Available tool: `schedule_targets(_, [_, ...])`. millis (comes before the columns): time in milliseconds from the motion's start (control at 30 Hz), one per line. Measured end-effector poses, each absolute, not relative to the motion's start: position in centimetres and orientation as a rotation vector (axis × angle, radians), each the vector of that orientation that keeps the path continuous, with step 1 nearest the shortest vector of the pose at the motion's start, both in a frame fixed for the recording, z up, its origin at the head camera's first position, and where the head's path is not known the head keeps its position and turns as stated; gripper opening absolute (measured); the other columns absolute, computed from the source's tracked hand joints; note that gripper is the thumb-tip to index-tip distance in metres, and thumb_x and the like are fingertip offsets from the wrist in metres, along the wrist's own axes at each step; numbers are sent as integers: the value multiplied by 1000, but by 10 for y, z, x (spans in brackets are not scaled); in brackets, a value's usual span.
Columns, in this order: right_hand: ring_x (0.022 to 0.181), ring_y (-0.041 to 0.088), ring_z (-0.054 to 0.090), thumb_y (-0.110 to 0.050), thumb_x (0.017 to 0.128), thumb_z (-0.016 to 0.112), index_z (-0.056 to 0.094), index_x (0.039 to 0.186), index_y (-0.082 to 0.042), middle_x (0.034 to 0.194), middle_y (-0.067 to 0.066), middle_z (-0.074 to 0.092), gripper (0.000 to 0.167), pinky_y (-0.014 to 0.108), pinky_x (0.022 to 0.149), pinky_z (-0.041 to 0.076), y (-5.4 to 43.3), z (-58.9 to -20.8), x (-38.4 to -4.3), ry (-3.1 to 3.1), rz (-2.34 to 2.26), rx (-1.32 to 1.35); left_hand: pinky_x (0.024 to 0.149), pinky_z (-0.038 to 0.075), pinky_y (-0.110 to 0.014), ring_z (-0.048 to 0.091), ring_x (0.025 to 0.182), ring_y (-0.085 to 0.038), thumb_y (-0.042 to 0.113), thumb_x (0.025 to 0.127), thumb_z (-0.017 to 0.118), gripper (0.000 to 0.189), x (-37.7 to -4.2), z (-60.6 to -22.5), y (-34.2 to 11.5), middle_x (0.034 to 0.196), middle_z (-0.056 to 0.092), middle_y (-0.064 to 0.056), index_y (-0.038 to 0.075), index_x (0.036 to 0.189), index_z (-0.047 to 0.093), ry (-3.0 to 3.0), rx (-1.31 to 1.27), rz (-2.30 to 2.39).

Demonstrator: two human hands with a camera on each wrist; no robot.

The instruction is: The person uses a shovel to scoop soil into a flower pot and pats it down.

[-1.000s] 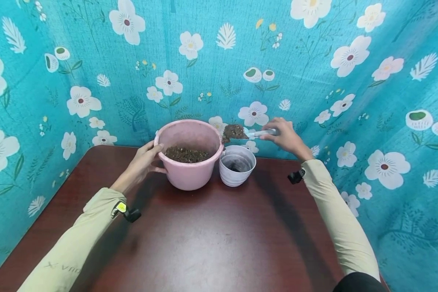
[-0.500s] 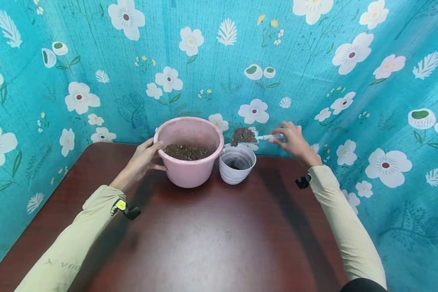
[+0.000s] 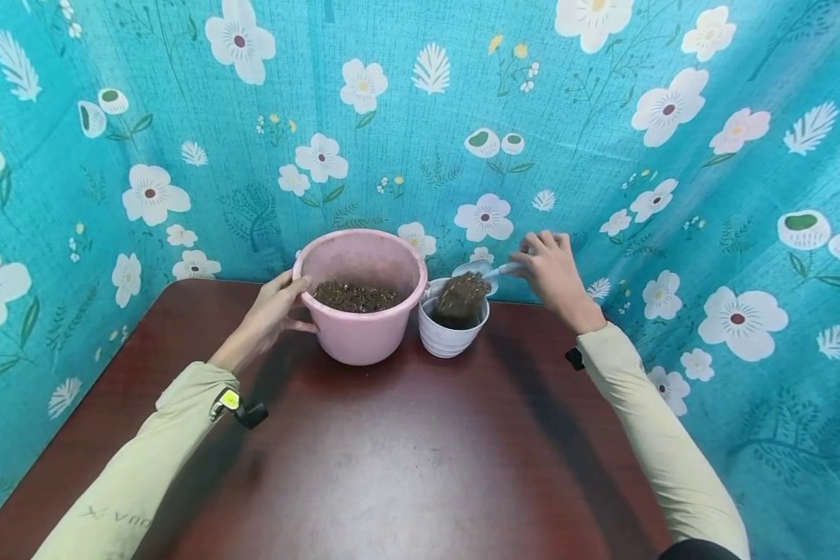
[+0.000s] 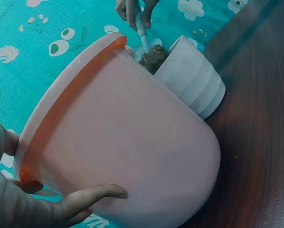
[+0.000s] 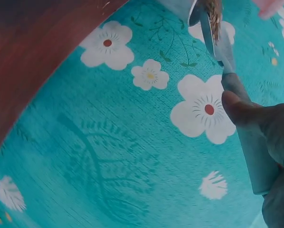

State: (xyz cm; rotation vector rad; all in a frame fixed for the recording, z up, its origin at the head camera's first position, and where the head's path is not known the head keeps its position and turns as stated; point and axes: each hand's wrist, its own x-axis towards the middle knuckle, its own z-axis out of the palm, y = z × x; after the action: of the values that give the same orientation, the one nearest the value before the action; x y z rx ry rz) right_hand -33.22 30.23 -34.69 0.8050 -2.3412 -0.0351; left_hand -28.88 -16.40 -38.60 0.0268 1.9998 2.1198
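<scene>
My left hand point(image 3: 269, 311) grips the rim of a pink bucket point(image 3: 364, 338) on its left side, some fingers lying against the outer wall. Dark soil point(image 3: 357, 297) lies in the bottom of the bucket. To its right stands a white ribbed pot point(image 3: 448, 340), close against it. My right hand point(image 3: 553, 272) holds a light blue trowel point(image 3: 505, 269) by the handle, its blade tilted down over the pot. A blurred clump of soil point(image 3: 460, 299) slides off the blade into the pot's mouth and hides most of the inside. The right wrist view shows the trowel handle point(image 5: 251, 142) held in the fingers.
Both containers stand near the back edge of a dark red-brown table point(image 3: 406, 459). Right behind them hangs a turquoise flowered curtain point(image 3: 392, 140), which also runs along both sides.
The trowel first moved right, over the pot, then its blade tipped downward and the soil on it dropped toward the pot. The left hand and the bucket have stayed in place.
</scene>
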Motion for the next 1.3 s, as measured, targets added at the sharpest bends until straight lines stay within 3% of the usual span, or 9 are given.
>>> schedule_targets(200, [93,35,46,-4,95,73,77,99,-5,97,17,59,5,59,94,43,287,-345,-334,-2273,-243,868,86,66,-52,39,145,-46,28,111,44,68,-284,-389,-167,168,24,-27,5,168,13,2018,14,2117])
schedule_targets(333, [92,34,43,-2,99,66,74,98,-5,97,18,57,8,59,94,43,281,-345,-334,-2263,-309,881,86,66,-52,41,144,-45,27,111,44,68,-282,-390,-168,167,25,-28,5,168,13,2030,11,2114])
schedule_targets(867, [94,38,49,-7,95,75,74,101,-2,99,19,60,8,63,93,40,268,-319,-326,-2195,-134,703,83,67,-51,45,140,-43,26,111,45,67,-286,-388,-161,166,26,-28,4,167,16,2045,32,2113])
schedule_targets(1100, [97,41,52,-9,95,76,77,118,-3,105,21,63,23,64,86,35,231,-313,-331,-2063,295,848,81,67,-53,44,141,-45,24,111,45,66,-286,-389,-163,166,27,-29,4,167,17,2026,23,2145])
schedule_targets(1300, [101,37,56,-9,91,81,80,111,-6,104,15,66,20,60,91,41,199,-320,-344,-2067,257,961,82,66,-57,37,146,-48,23,111,46,63,-284,-392,-161,166,27,-29,4,166,21,1989,25,2168])
